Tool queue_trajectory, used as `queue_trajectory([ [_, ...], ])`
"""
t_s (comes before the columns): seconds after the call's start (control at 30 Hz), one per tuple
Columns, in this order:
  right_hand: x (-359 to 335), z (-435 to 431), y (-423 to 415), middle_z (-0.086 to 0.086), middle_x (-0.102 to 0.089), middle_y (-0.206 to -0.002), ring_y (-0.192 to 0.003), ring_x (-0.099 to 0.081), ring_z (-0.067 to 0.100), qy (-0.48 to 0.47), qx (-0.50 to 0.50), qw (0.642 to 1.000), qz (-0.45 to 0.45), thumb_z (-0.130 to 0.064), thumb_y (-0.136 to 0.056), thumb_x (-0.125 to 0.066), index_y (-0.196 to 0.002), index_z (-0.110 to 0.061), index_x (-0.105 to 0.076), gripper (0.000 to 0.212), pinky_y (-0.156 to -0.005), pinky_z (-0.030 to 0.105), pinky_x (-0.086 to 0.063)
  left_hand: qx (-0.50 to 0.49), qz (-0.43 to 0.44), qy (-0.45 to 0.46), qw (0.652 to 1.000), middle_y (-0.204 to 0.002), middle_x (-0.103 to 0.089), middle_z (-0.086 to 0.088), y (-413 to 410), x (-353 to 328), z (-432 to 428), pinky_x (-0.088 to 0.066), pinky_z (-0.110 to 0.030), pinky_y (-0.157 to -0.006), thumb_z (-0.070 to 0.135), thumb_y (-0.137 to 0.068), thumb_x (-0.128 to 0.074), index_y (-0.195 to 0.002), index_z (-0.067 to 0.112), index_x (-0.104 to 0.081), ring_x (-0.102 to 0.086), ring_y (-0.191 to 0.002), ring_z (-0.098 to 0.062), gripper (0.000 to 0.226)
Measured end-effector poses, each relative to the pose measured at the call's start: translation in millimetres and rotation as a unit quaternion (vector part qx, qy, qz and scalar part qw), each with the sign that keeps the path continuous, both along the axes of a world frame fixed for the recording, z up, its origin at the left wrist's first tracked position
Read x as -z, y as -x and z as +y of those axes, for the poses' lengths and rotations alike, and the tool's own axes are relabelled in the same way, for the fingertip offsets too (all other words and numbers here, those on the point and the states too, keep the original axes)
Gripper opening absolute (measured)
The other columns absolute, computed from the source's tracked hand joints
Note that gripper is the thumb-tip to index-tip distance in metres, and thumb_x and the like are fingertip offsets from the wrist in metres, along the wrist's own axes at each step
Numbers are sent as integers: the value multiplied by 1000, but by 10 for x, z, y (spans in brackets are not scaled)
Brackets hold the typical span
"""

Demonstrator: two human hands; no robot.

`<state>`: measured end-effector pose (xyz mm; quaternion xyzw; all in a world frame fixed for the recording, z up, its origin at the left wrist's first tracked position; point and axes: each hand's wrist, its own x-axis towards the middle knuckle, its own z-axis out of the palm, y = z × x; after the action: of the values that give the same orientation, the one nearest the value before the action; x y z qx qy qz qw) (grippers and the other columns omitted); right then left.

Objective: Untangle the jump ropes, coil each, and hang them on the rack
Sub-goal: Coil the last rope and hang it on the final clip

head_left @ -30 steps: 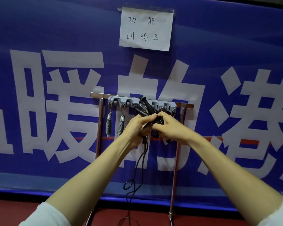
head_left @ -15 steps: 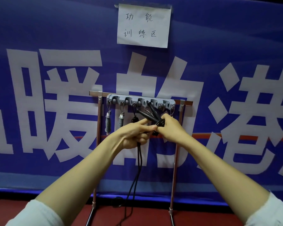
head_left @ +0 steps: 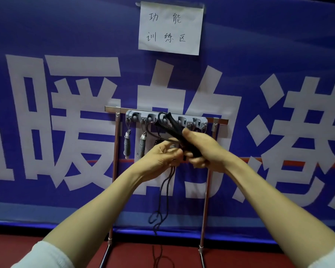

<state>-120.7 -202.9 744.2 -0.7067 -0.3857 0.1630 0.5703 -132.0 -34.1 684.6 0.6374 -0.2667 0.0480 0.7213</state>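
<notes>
Handles (head_left: pixel 172 126) of the black jump rope sat clenched in the right hand (head_left: pixel 205 149) just before the rack's (head_left: pixel 112 109) hook strip (head_left: pixel 201 120) — apparently gathered for coiling — while the left hand (head_left: pixel 161 157) pinched the cord (head_left: pixel 163 190), its slack trailing beneath the rack toward the floor (head_left: pixel 230 256).

That banner (head_left: pixel 46 26) is deep blue with huge white characters and a thin orange-red stripe. The paper sign (head_left: pixel 170 28) is white with black handwriting. The jump rope (head_left: pixel 173 127) is all black, the hook strip (head_left: pixel 200 121) grey, rack frame (head_left: pixel 206 200) silver, springs (head_left: pixel 127 144) ribbed silver, floor (head_left: pixel 240 256) dark red, sleeves (head_left: pixel 45 256) white.
</notes>
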Motion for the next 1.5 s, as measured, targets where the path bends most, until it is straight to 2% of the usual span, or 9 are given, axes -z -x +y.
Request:
queue_trajectory([
  [0.13, -63, -94, 47, 4, -44, -60, -41, -26, 12, 61, -7, 998, -9, -52, -91, -45, -100, -9, -60, 47, -40, 24, -12, -41, -64, -161, 984, -74, -68, 13, 51, -138, 112, -44, -20, -67, 11, -90, -57, -102, 16, -60, -58, -68, 1, 13],
  [0.3, -80, -181, 64, 5, -42, -64, -53, -24, 19, 161, -76, 983, -49, -46, -97, -45, -98, -7, -54, 39, -44, 29, -13, -4, -132, -444, 886, -75, -67, 9, -8, -572, 269, -50, -20, -63, 18, -88, -63, -90, 21, -64, -61, -68, -6, 3],
  [0.47, -104, -172, 56, 4, -50, -68, -51, -36, 14, 286, -97, 953, -22, -49, -88, -58, -100, -12, -43, 42, -42, 20, -25, -29, -119, -544, 830, -86, -72, -2, -138, -883, 267, -52, -24, -81, 11, -81, -74, -87, 24, -72, -67, -81, -13, 15],
  [0.7, -98, -73, -136, 5, -56, -72, -50, -35, 13, 324, 17, 940, -102, -45, -90, -63, -99, -21, -58, 26, -43, 24, -26, -199, -308, -568, 737, -84, -63, 4, -56, -954, 169, -44, -23, -66, 19, -82, -75, -89, 13, -73, -57, -74, -12, 10],
  [0.83, 12, -11, -230, 5, -66, -78, -58, -55, 18, 278, 124, 915, -263, -48, -89, -61, -94, -27, -66, 22, -54, 35, -49, -244, -262, -506, 785, -85, -61, 5, 45, -786, 160, -47, -28, -70, 18, -82, -75, -91, 9, -70, -55, -75, -8, 13],
  [1.0, 78, 39, -299, 7, -67, -107, -93, -64, 30, 272, 250, 814, -448, -37, -96, -51, -146, -34, -36, 52, -82, 48, -53, -90, 68, -308, 945, -75, -59, -1, 178, -614, 73, -42, -20, -51, 42, -93, -59, -98, 10, -59, -46, -56, -10, 32],
  [1.17, 5, 91, -272, 16, -53, -128, -112, -56, 39, 321, 312, 720, -530, -42, -99, -45, -154, -25, -14, 65, -87, 46, -47, -16, 196, -163, 967, -64, -46, 3, 129, -605, 119, -44, -25, -70, 45, -98, -46, -90, 12, -62, -46, -62, -10, 37],
  [1.3, -68, 67, -191, 16, -48, -135, -108, -59, 37, 312, 341, 678, -571, -37, -101, -41, -155, -21, -13, 62, -81, 42, -48, 17, 258, -57, 964, -77, -66, 1, 133, -581, 62, -56, -29, -73, 44, -97, -48, -88, 13, -68, -63, -69, -11, 38],
  [1.5, -127, 36, -123, 11, -57, -125, -108, -60, 32, 242, 322, 745, -532, -32, -96, -55, -149, -18, -31, 60, -86, 42, -50, -16, 229, -11, 973, -71, -63, 6, 107, -501, 4, -48, -23, -70, 32, -83, -68, -86, 14, -70, -54, -62, -6, 18],
])
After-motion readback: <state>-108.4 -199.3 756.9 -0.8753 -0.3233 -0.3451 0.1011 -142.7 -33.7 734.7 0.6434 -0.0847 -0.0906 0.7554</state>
